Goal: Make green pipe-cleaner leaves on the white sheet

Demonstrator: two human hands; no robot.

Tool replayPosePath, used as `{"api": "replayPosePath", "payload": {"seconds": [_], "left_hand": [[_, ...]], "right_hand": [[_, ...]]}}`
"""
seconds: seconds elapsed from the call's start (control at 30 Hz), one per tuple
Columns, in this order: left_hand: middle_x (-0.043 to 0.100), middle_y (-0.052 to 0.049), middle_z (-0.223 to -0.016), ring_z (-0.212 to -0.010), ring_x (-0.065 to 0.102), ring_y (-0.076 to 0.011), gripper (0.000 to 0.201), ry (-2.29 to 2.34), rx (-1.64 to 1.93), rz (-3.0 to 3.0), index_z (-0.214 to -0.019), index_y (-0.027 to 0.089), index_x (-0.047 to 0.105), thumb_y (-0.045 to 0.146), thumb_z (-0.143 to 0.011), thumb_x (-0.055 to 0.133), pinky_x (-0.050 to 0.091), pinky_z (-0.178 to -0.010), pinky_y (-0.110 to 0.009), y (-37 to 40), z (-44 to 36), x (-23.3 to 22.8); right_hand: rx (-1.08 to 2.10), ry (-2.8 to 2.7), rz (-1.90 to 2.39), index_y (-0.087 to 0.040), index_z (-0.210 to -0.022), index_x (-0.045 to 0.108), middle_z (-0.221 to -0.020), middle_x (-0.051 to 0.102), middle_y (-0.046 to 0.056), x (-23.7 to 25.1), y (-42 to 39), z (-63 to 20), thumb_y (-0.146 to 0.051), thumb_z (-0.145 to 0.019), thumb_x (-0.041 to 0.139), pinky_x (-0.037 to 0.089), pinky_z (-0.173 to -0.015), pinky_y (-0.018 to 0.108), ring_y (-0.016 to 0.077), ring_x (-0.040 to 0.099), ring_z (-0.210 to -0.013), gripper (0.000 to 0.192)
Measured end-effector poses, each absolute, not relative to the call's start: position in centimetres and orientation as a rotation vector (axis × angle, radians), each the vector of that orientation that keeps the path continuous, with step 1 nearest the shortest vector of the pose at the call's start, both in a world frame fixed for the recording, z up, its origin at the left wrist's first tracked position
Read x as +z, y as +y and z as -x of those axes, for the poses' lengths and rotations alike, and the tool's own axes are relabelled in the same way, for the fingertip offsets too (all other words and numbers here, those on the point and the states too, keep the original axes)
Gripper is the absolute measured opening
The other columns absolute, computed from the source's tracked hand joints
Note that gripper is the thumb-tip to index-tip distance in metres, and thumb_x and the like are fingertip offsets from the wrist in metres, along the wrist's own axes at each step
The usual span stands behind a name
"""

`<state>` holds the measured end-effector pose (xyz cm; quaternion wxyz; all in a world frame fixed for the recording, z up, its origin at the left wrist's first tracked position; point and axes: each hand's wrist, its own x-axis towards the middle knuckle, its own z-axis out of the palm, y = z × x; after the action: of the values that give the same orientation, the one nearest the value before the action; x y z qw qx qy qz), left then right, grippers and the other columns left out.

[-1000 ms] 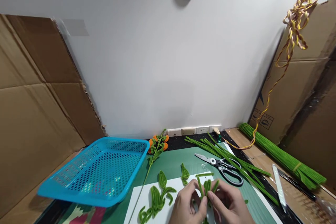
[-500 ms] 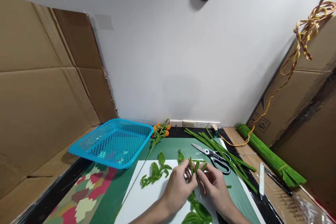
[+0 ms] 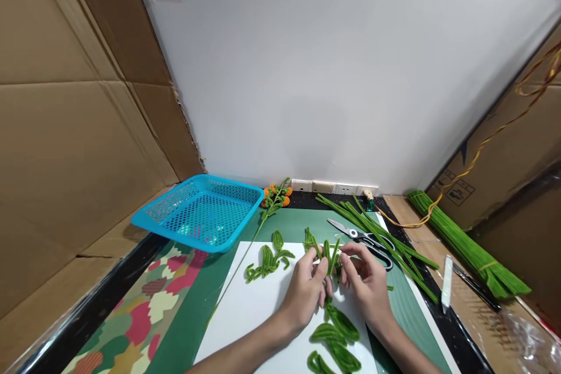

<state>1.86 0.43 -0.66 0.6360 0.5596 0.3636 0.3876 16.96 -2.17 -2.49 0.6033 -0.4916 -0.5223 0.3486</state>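
Note:
My left hand pinches a small piece made of green pipe cleaners, whose fuzzy strips stick up between thumb and fingers. Just right of it is my right hand, fingers loosely curved and a little apart, the fingertips close to the rightmost strip. Below the hands, several green pipe-cleaner leaves lie on the white sheet. A group of smaller curled green leaves rests on the sheet to the left. Another green leaf shows just behind my left hand.
Black-handled scissors lie under loose green pipe cleaners on the green mat. At left stands a blue basket, beside an orange-flowered stem. A thick green bundle and a white-handled cutter lie at right.
My right hand has drawn back slightly to the right from the piece, while my left hand keeps its pinch. The view has tilted down, showing more of the leaves below.

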Motion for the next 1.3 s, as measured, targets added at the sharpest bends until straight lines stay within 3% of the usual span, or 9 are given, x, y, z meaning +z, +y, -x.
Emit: {"api": "replayPosePath", "payload": {"seconds": [0.17,0.33,0.5,0.8,1.0,1.3], "left_hand": [[0.054,0.006,-0.064,-0.039,0.053,-0.0078,0.038,0.712,0.832,-1.258,-0.096,0.019,0.051,0.057,-0.102,0.054,0.036,-0.034,-0.016,0.2,-1.8,-0.8],[0.062,0.003,-0.075,-0.041,0.058,-0.0081,0.032,0.694,0.803,-1.251,-0.103,0.020,0.049,0.051,-0.101,0.059,0.037,-0.034,-0.015,-0.1,-2.1,-0.9],[0.062,0.004,-0.072,-0.042,0.060,-0.0097,0.028,0.723,0.805,-1.255,-0.107,0.021,0.049,0.047,-0.101,0.059,0.037,-0.034,-0.016,-0.2,-2.1,-0.8],[0.056,0.006,-0.071,-0.044,0.053,-0.0069,0.031,0.748,0.791,-1.377,-0.101,0.021,0.049,0.052,-0.105,0.051,0.039,-0.044,-0.019,-0.2,-1.9,-0.2],[0.057,0.007,-0.070,-0.043,0.052,-0.0079,0.028,0.770,0.796,-1.419,-0.109,0.022,0.051,0.050,-0.107,0.045,0.038,-0.044,-0.019,-0.4,-1.8,0.3],[0.058,0.006,-0.072,-0.042,0.052,-0.0086,0.032,0.770,0.850,-1.326,-0.103,0.022,0.050,0.054,-0.106,0.048,0.037,-0.041,-0.020,-0.2,-2.1,-0.4]], "right_hand": [[0.508,-1.440,1.117,-0.023,-0.119,0.065,-0.092,0.072,0.002,-2.3,-3.4,-17.3,-0.024,-0.101,0.064,0.058,-0.066,0.028,0.0155,0.069,-0.069,0.018],[0.391,-1.475,1.156,-0.023,-0.114,0.066,-0.087,0.072,0.000,-2.0,-3.9,-17.6,-0.017,-0.100,0.065,0.058,-0.062,0.027,0.0135,0.067,-0.061,0.015],[0.424,-1.395,1.233,-0.022,-0.114,0.070,-0.093,0.077,0.004,-1.7,-3.9,-17.6,-0.024,-0.098,0.069,0.061,-0.062,0.028,0.0181,0.073,-0.072,0.016],[0.627,-1.323,1.256,-0.021,-0.121,0.070,-0.082,0.074,0.002,-2.0,-4.0,-17.8,-0.029,-0.098,0.069,0.059,-0.055,0.026,0.0152,0.068,-0.060,0.024],[0.642,-1.404,1.242,-0.022,-0.117,0.073,-0.088,0.074,0.003,-1.7,-3.7,-17.9,-0.027,-0.100,0.066,0.057,-0.059,0.027,0.0148,0.067,-0.063,0.019],[0.646,-1.495,1.224,-0.022,-0.113,0.077,-0.092,0.071,0.005,-1.3,-3.7,-18.2,-0.025,-0.102,0.062,0.056,-0.064,0.031,0.0170,0.066,-0.069,0.019]]}}
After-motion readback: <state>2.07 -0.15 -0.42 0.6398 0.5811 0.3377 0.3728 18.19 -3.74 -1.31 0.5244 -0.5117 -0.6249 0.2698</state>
